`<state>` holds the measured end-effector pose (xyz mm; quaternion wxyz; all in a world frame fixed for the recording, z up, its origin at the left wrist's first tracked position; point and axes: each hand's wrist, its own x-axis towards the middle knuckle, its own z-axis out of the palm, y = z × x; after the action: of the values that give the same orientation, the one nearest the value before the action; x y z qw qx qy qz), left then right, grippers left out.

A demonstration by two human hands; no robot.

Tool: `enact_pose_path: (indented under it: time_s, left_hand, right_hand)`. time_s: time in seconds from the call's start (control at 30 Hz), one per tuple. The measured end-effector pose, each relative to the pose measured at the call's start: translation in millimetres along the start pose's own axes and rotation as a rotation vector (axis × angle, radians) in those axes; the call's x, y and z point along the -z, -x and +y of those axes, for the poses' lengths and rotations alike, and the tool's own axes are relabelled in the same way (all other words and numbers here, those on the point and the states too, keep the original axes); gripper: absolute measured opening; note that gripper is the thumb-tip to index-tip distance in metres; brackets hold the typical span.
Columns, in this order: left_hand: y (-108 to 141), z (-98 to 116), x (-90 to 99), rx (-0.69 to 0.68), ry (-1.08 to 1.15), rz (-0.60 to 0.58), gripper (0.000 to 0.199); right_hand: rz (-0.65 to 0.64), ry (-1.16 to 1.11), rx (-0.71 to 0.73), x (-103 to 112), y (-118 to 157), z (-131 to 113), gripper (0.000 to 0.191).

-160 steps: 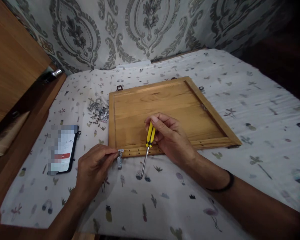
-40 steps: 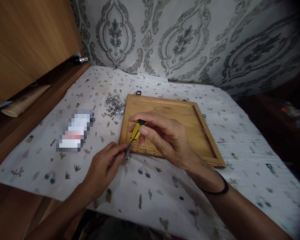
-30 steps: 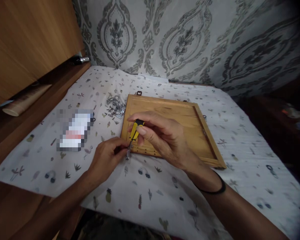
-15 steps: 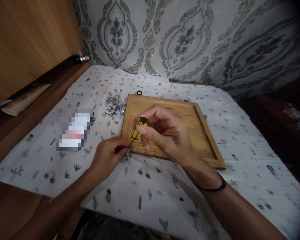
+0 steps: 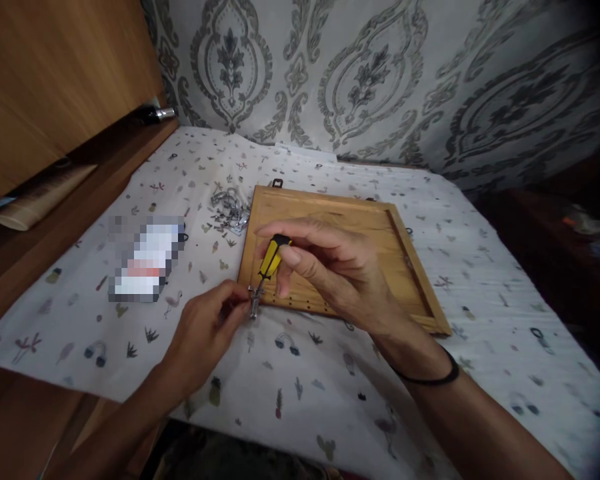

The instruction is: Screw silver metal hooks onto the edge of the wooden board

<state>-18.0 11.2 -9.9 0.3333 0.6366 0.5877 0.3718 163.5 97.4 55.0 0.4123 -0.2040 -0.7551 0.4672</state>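
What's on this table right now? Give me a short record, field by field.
right hand: holds screwdriver, tip at bracket
left hand: pinches bracket against frame's near left corner
frame: wooden, flat on cloth
hardware pile: left of frame
phone: further left, screen blurred

Dim, warm indoor light, dark vignetted right edge, wide-angle bending at the borders, perhaps slight blur throughout.
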Motion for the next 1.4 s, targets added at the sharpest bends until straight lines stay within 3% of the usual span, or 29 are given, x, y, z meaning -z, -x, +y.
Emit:
enact_pose_path:
  time_s: [0.17,0.4,0.73,1.1,1.4]
  left_hand:
    - [19,-1,-9.9,-0.042,-0.115,0.026,0.013]
    - [16,-7,-11.5,-0.044,-0.103,0.031,0.012]
    - [17,-7,-10.6,-0.051,-0.081,0.020,0.015]
    - [16,-11,-11.9,-0.063,-0.075,0.025,0.014]
    - [17,-10,-10.8,-0.058,-0.087,0.011,0.015]
  right_hand:
    - [0.010,-0.053,-0.038,0,-1,-1,0.019]
    - [-0.013,-0.178,0.015,-1,-6,-1,0.011]
    - [0.020,-0.097,0.016,3,0,-2,0.020]
    - [0.022,-0.314,-0.045,3,-4,0,0.012]
    - [0.027,-0.185,-0.021,5,1,1,0.020]
